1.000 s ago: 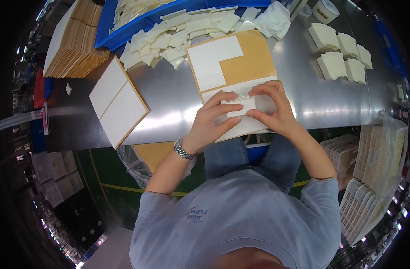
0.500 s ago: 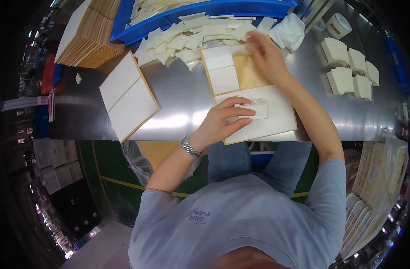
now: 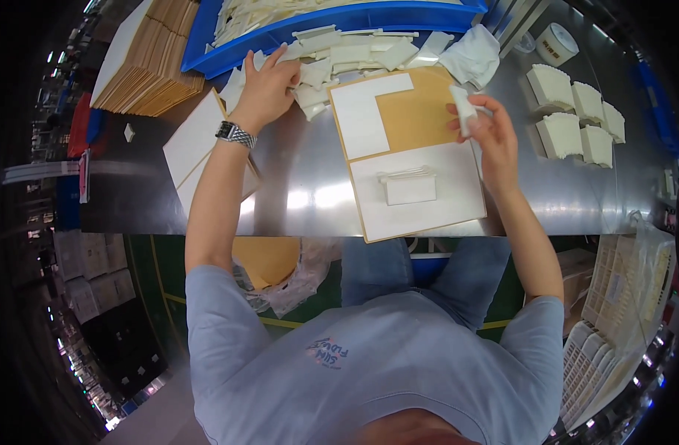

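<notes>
My right hand (image 3: 496,141) grips a small white plastic piece (image 3: 464,111) between thumb and fingers, raised near the right side of a tan board with white facing (image 3: 428,211). On the board's near half sits a little stack of flat white pieces (image 3: 411,189), touched by neither hand. Wearing a metal-band watch, my left arm stretches forward to a loose heap of white plastic pieces (image 3: 350,53). There my left hand (image 3: 269,89) has its fingers spread over the heap's left end; nothing shows in its grasp.
A blue tray (image 3: 339,22) full of white pieces stands behind the heap. Stacked boards (image 3: 143,59) rise at the far left, and another board (image 3: 187,144) lies partly under my left arm. To the right are several fanned white stacks (image 3: 553,87), a white cloth (image 3: 473,55) and a tub (image 3: 558,44).
My left hand has left the small stack and reached to the heap's left end. My right hand has come back from the heap toward the right, and a white piece now shows in it.
</notes>
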### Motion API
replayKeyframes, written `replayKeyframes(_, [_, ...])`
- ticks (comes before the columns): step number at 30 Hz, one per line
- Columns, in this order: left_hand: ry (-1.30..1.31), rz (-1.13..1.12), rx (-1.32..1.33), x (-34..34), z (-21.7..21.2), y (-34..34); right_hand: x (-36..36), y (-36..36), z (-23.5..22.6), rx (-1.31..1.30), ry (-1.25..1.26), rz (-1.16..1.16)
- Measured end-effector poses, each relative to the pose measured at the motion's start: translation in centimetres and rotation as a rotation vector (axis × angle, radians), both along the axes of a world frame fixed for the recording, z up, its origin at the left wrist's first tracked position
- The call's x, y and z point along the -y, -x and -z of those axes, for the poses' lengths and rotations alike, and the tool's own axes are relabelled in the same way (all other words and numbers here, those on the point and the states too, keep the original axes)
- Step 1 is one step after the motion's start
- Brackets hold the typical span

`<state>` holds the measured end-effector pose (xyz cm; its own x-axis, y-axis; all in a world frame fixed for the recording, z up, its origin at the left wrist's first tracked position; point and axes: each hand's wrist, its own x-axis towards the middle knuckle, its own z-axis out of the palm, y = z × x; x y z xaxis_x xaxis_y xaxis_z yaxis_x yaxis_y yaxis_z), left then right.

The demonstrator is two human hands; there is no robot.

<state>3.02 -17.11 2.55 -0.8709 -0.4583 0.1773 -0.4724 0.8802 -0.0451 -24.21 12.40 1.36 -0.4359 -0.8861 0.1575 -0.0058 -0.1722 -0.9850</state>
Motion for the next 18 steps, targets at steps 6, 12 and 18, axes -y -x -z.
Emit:
replayKeyframes(6, [-0.279,0.121,-0.435,-3.1,-0.3,0.1,-4.0,-2.6,-0.7,0.179,-0.023,0.057])
replayKeyframes(12, [-0.542,0.216,-0.723,-16.4,-1.0,1.1,-6.2,-2.5,3.3,0.242,-0.074,0.101])
replayKeyframes(18, [-0.486,0.299,-0.593,-22.8,-1.0,2.8,-6.3,-3.6,2.6,0.2,-0.052,0.134])
